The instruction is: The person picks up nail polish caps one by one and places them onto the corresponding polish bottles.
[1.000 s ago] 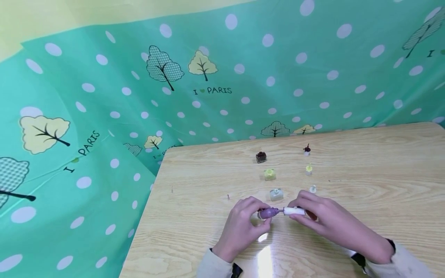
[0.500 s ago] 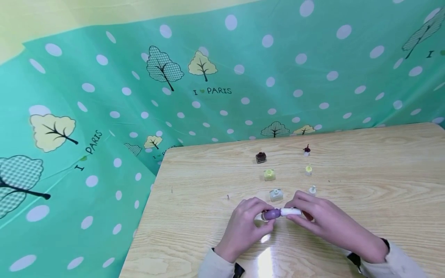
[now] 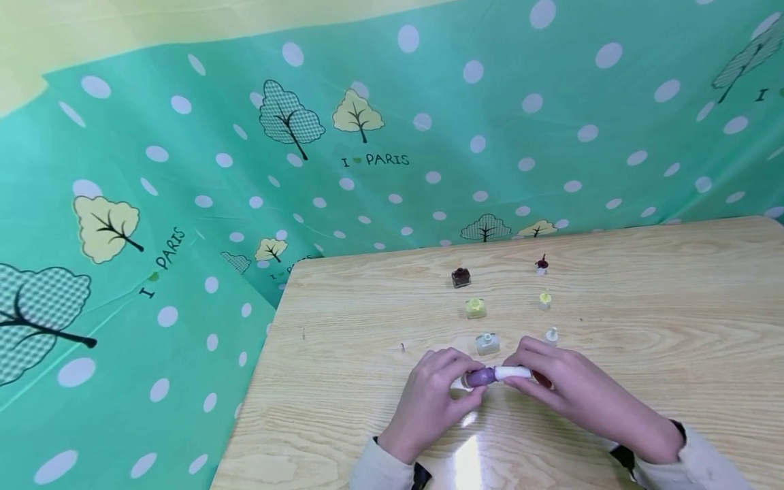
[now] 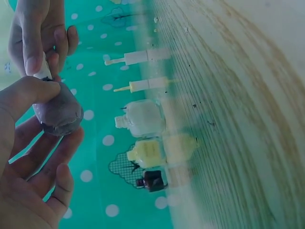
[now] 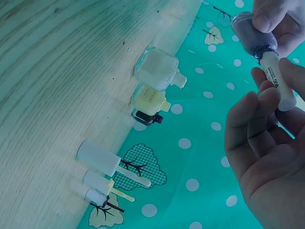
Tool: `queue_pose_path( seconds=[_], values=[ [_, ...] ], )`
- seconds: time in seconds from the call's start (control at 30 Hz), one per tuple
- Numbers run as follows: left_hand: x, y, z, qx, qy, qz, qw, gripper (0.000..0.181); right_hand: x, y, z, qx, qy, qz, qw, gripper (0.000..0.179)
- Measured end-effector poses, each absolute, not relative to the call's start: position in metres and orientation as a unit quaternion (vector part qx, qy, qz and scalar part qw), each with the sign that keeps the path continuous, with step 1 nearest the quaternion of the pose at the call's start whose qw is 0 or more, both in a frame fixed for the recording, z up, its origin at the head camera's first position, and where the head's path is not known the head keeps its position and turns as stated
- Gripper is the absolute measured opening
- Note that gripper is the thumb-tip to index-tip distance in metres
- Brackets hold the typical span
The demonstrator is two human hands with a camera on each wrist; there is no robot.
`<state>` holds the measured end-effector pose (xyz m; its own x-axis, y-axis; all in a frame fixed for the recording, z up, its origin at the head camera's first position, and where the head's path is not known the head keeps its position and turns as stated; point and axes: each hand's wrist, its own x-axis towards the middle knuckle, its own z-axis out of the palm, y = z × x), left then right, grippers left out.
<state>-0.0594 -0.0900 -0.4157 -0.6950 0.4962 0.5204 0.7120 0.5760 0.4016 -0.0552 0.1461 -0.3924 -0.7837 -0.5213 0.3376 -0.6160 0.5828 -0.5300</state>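
My left hand [image 3: 431,395] grips a purple nail polish bottle [image 3: 480,378] lying on its side, thumb on one face and fingers on the other. My right hand [image 3: 569,381] pinches its white cap [image 3: 513,372], which meets the bottle's neck. Printed digits show on this cap [image 5: 275,76] in the right wrist view, and smeared polish rings the neck [image 5: 265,50]. The brush is hidden. Just beyond the hands stands an uncapped bottle of whitish polish [image 3: 487,344], and a white cap with its brush pointing up [image 3: 552,335] stands behind my right hand.
Farther back are open bottles of yellow polish [image 3: 475,308] and dark polish [image 3: 461,277]. To their right stand a yellow brush cap [image 3: 544,299] and a dark brush cap [image 3: 542,265], brushes up. A green dotted cloth [image 3: 392,136] hangs behind the wooden table [image 3: 343,306].
The brush stem that showed between cap and bottle a second ago has gone into the bottle. Both hands have come closer together, and the cap now meets the neck.
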Motion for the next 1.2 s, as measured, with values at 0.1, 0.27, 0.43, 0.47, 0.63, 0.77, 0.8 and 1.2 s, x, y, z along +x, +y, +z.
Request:
queue_pose_path(
  seconds=[0.1, 0.27, 0.43, 0.47, 0.63, 0.77, 0.8, 1.2],
  values=[
    [-0.0587, -0.0890, -0.4149, -0.344, -0.872, -0.299, 0.177, 0.020, -0.0560, 0.1457, -0.3920, 0.323, -0.887, 0.320, 0.079, 0.003],
    [-0.0579, -0.0885, -0.4148, -0.346, -0.872, -0.292, 0.184, 0.020, -0.0569, 0.1441, -0.3899, 0.316, -0.894, 0.310, 0.075, 0.004],
    [-0.0563, -0.0879, -0.4136, -0.345, -0.874, -0.290, 0.183, 0.020, -0.0573, 0.1418, -0.3867, 0.291, -0.904, 0.309, 0.052, 0.012],
    [-0.0559, -0.0877, -0.4131, -0.345, -0.874, -0.290, 0.182, 0.019, -0.0575, 0.1412, -0.3862, 0.285, -0.906, 0.310, 0.048, 0.014],
    [-0.0547, -0.0864, -0.4118, -0.344, -0.874, -0.287, 0.191, 0.019, -0.0586, 0.1393, -0.3856, 0.260, -0.912, 0.315, 0.037, 0.025],
    [-0.0544, -0.0856, -0.4114, -0.343, -0.874, -0.288, 0.190, 0.018, -0.0586, 0.1394, -0.3862, 0.251, -0.915, 0.316, 0.030, 0.030],
    [-0.0543, -0.0856, -0.4115, -0.343, -0.874, -0.289, 0.187, 0.018, -0.0585, 0.1395, -0.3863, 0.250, -0.915, 0.315, 0.029, 0.030],
    [-0.0572, -0.0908, -0.4147, -0.334, -0.879, -0.292, 0.176, 0.021, -0.0532, 0.1444, -0.3869, 0.291, -0.893, 0.335, 0.083, 0.022]
  ],
)
